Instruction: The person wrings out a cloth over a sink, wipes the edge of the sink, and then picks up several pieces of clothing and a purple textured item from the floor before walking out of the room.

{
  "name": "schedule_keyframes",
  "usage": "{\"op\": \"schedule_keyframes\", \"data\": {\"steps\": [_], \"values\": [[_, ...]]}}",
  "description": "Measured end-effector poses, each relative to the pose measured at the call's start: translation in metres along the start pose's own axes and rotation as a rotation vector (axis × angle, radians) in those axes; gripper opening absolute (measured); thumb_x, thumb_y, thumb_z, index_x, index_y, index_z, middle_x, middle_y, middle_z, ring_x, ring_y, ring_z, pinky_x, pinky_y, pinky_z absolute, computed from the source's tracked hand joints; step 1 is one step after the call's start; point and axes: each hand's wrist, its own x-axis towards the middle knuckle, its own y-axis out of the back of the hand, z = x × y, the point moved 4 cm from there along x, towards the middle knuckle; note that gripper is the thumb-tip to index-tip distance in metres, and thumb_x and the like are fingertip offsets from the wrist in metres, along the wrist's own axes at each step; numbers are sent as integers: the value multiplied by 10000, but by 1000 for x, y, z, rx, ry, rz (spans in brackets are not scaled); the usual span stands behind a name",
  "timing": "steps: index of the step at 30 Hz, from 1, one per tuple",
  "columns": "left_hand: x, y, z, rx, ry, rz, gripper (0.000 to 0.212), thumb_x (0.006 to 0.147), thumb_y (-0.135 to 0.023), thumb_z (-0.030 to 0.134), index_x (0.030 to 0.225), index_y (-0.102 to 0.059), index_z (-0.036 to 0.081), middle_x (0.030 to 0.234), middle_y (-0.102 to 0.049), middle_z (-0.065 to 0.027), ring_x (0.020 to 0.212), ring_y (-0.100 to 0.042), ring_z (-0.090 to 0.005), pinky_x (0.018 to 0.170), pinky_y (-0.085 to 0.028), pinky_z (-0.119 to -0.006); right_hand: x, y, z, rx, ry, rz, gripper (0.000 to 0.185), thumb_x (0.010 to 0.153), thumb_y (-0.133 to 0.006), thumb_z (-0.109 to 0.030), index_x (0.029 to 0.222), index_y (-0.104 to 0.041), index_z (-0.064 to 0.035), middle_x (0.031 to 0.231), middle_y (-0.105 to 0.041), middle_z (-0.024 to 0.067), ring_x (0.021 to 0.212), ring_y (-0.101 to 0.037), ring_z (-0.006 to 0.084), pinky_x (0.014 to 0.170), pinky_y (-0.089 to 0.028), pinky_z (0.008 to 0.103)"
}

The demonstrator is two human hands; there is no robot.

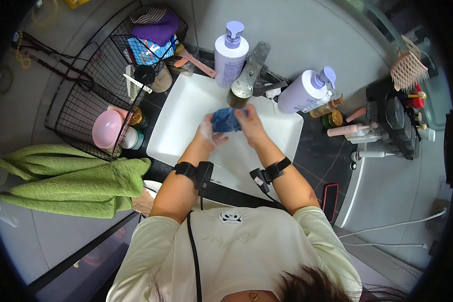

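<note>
A wet, dark blue cloth-like item (227,120) is stretched between my two hands over the white rectangular sink (173,109). My left hand (210,132), coated in suds, grips its left end. My right hand (252,124) pinches its right end, slightly blurred. The mouth of the metal faucet (243,85) is just above the item; whether water runs cannot be told. A lilac pump bottle (231,60) stands behind the sink, left of the faucet, and a second lilac pump bottle (300,92) leans in view at the sink's back right corner.
A black wire basket (79,102) with a pink bowl (107,129) is at left, above a green towel (79,185). Small bottles, a pink tube (341,130) and a black organizer (390,117) line the right. A red-edged phone (330,202) lies near my right elbow.
</note>
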Motion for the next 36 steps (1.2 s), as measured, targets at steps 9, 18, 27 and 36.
{"op": "schedule_keyframes", "data": {"steps": [9,18,27,36], "values": [[2,-25,-35,-39,-92,-135,397,931,-375,397,1145,-488,82,1050,-556,-58,931,-560,-184,804,-479,-338,5,-3,8,-560,30,145,213,815,-564,-242,865,-547,-35,903,-558,222,870,-533,366,755,-431,388],[7,-6,-25,-49,-59,-298,401,918,-363,423,1078,-525,92,1042,-577,-77,887,-576,-202,758,-487,-398,-34,-40,-11,-482,580,-28,255,820,-562,-256,755,-508,-16,701,-549,171,661,-524,325,592,-414,379],[21,-4,-35,-132,-15,-300,364,935,-359,380,1143,-475,105,1065,-577,-73,931,-584,-227,774,-502,-387,-47,-41,-48,-607,575,-137,186,781,-578,-215,818,-568,-32,755,-584,152,660,-543,301,645,-441,367],[-33,-49,-7,121,-122,-425,340,905,-407,306,1136,-503,76,948,-583,-42,747,-601,-114,681,-507,-223,25,14,31,309,-22,-120,248,833,-554,-239,1008,-588,-67,967,-603,52,932,-550,225,820,-432,297]]}}
